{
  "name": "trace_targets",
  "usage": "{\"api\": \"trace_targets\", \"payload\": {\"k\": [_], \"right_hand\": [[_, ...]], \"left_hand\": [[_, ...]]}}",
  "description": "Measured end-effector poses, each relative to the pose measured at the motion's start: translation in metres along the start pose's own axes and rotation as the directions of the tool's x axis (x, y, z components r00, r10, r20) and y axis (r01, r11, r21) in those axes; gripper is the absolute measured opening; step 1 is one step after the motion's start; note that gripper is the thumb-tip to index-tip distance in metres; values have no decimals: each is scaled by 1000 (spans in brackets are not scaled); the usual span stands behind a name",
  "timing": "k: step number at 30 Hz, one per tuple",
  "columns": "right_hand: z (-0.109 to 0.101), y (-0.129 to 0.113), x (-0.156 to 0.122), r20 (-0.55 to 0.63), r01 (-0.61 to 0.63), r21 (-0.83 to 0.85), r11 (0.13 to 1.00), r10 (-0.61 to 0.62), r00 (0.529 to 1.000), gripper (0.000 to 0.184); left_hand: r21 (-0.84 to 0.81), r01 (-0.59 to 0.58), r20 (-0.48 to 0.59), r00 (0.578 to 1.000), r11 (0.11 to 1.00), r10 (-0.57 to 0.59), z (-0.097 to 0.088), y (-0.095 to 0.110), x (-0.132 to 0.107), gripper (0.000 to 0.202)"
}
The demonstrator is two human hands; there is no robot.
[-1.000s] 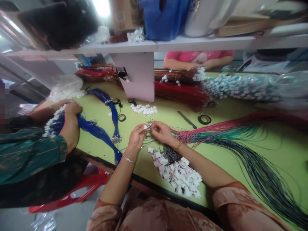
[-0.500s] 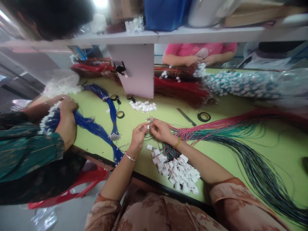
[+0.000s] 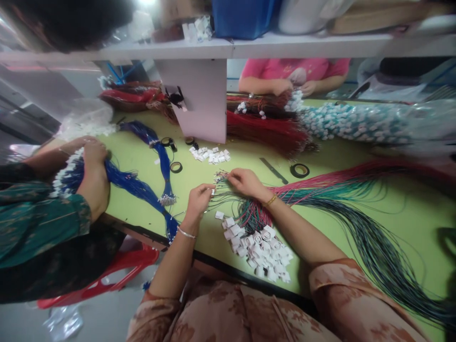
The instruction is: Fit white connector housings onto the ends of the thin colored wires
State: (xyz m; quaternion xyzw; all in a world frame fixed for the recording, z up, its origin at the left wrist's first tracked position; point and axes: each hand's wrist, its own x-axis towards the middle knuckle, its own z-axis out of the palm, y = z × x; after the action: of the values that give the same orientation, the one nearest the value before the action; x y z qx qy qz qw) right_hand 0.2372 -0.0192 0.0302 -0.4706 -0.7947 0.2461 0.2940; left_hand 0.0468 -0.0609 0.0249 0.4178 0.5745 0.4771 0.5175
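My left hand [image 3: 197, 202] pinches a small white connector [image 3: 213, 192] just above the green table [image 3: 249, 166]. My right hand [image 3: 245, 183] is a little to the right and further back, its fingers closed on the metal-tipped ends of thin wires [image 3: 221, 178]. Those wires belong to a long bundle of red, green and black wires [image 3: 356, 199] that fans out to the right. Below my hands, near the table's front edge, lies a pile of white connectors [image 3: 261, 251].
A person in green at the left grips a blue wire bundle [image 3: 135, 185]. Another person in pink [image 3: 294, 78] works across the table. Tape rolls [image 3: 299, 170], a dark flat strip [image 3: 273, 171], loose connectors [image 3: 210, 155], red wire bundles [image 3: 270, 133] and a shelf post [image 3: 203, 104] lie beyond.
My hands have come apart: the right hand moved up and to the right onto the wire tips, while the left stayed with the connector. The view shifted slightly.
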Motion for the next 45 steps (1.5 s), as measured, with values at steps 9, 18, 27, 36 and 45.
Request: {"api": "trace_targets", "payload": {"k": [9, 18, 27, 36, 45], "right_hand": [[8, -1, 2, 144, 66, -379, 923, -11, 990, 16], [-1, 7, 4, -54, -60, -14, 998, 59, 997, 17], [-1, -11, -1, -45, -45, 305, 951, 61, 997, 14], [5, -9, -7, -9, -108, 351, 930, 119, 993, 13], [11, -11, -9, -8, -106, 331, 937, 116, 993, 17]], "left_hand": [[63, -86, 59, 995, 994, 82, 5, 19, -8, 13], [-404, 83, 80, 995, 911, -55, 29, 17, -5, 12], [-579, 159, 149, 985, 800, -88, 26, 1, 6, 12], [-563, 134, 135, 988, 816, -69, 26, 1, 4, 10], [-373, -15, 72, 996, 928, 45, 33, -5, 0, 17]]}}
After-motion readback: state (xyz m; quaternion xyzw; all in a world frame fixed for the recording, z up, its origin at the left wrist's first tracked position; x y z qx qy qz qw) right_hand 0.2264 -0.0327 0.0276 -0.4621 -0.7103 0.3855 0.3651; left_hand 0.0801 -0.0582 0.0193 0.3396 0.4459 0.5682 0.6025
